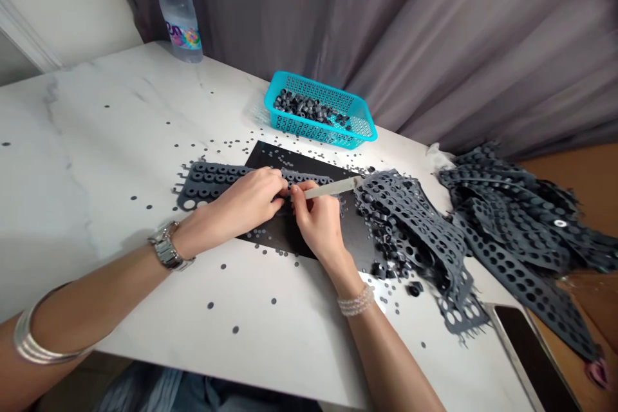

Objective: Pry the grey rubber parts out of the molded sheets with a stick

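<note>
A dark grey rubber strip (212, 181) full of small rings lies across a black mat (284, 232) on the white marble table (96, 135). My left hand (246, 203) rests on the strip, fingers curled and pressing it down. My right hand (318, 222) is closed on a thin pale stick-like tool (333, 188), whose near end meets the strip beside my left fingertips. Small grey punched-out discs lie scattered around both hands.
A turquoise plastic basket (360, 125) holding several grey rings stands behind the mat. Heaps of emptied perforated strips (415, 225) (521, 219) lie to the right. A phone (531, 354) sits at the front right corner, a water bottle (178, 6) at the back left.
</note>
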